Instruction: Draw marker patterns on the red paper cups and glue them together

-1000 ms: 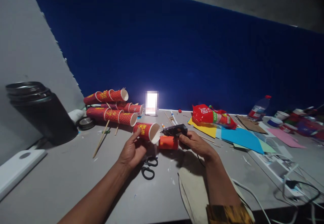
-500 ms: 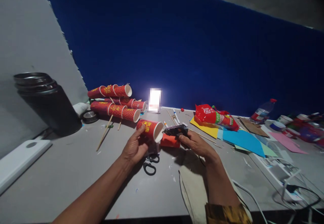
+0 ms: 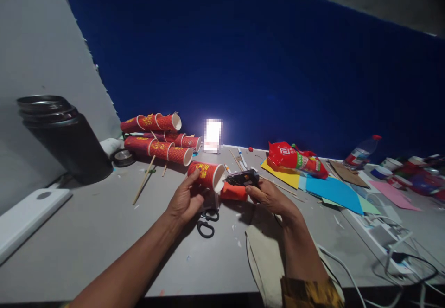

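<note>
My left hand (image 3: 184, 201) grips a red paper cup (image 3: 207, 175) on its side, its white mouth turned right. My right hand (image 3: 269, 196) is closed round a black glue gun (image 3: 243, 178), whose nozzle points left and sits at the cup's rim. A second red cup (image 3: 233, 192) lies on the grey table (image 3: 90, 238) just below the gun. Black-handled scissors (image 3: 206, 222) lie under my left hand.
Stacks of joined red cups (image 3: 158, 138) with wooden sticks lie at the back left, beside a black flask (image 3: 66, 136). To the right are a red bag (image 3: 295, 159), coloured paper sheets (image 3: 330, 189), a bottle (image 3: 361, 152), paint pots and a power strip with cables (image 3: 389, 238).
The glue gun's nozzle has closed in on the cup's rim; the cup has tipped slightly. The view shifted a little to the left.
</note>
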{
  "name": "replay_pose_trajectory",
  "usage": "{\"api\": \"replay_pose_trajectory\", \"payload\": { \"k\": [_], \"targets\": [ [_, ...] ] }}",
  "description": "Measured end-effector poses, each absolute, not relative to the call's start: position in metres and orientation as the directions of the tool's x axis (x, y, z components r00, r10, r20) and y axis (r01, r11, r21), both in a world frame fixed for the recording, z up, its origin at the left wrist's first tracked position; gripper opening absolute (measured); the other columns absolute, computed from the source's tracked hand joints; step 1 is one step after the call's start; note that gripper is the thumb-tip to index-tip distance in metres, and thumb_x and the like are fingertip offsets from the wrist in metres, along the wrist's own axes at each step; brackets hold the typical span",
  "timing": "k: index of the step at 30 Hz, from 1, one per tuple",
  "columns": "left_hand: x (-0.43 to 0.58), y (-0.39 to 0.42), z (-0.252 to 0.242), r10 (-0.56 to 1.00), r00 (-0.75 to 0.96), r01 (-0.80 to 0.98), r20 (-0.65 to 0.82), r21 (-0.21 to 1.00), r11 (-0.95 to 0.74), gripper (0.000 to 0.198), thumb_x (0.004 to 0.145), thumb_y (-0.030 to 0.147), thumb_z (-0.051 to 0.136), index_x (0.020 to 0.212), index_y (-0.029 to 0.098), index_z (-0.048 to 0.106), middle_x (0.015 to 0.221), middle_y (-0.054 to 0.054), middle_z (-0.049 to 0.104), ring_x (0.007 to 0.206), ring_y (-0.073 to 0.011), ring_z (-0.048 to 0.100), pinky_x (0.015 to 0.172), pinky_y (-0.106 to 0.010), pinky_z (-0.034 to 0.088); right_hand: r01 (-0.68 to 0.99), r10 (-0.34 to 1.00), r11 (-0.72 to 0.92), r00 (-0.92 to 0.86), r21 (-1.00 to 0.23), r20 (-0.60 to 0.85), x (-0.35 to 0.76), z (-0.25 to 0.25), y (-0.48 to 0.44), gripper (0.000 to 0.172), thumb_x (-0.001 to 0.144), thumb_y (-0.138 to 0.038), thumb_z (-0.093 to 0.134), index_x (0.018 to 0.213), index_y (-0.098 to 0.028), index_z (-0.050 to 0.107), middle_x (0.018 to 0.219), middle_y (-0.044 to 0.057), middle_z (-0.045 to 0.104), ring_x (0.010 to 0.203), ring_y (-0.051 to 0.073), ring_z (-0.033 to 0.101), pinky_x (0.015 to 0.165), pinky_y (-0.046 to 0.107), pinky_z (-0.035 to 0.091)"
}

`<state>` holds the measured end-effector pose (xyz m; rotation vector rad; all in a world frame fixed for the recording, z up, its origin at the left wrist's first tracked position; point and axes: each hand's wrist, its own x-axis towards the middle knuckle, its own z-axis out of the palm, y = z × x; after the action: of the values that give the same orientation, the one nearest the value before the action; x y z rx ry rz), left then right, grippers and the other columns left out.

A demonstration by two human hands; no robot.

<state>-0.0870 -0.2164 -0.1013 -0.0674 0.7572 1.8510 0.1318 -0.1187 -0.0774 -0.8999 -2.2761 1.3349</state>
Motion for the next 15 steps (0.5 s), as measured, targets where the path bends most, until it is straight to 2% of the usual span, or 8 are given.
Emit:
{"api": "replay_pose_trajectory", "payload": {
  "k": [10, 15],
  "targets": [
    [-0.0881, -0.2167, -0.1027, 0.83, -0.408, -0.857, -0.382, 0.473, -0.204, 0.011, 0.092, 0.014, 0.063, 0.1, 0.013, 0.07, 0.092, -0.011, 0.073, 0.08, -0.02, 0.071, 0.075, -0.037, 0.064, 0.358, 0.658, 0.363, -0.752, -0.861, -0.036, 0.1338, -0.0761, -0.1195, 0.026, 0.093, -0.032, 0.056, 0.097, -0.013, 0.073, 0.072, 0.003, 0.062, 0.066, 0.016, 0.052, 0.063, 0.028, 0.042],
    [-0.0867, -0.2176, -0.0993, 0.823, -0.402, -0.869, -0.401, 0.449, -0.206, 0.008, 0.091, 0.013, 0.064, 0.097, 0.012, 0.069, 0.088, -0.009, 0.071, 0.073, -0.0172, 0.069, 0.072, -0.033, 0.062, 0.334, 0.672, 0.366, -0.741, -0.869, -0.001, 0.1317, -0.0743, -0.1216, 0.025, 0.093, -0.031, 0.056, 0.098, -0.014, 0.074, 0.077, 0.004, 0.065, 0.071, 0.018, 0.055, 0.067, 0.03, 0.044]
  ]
}}
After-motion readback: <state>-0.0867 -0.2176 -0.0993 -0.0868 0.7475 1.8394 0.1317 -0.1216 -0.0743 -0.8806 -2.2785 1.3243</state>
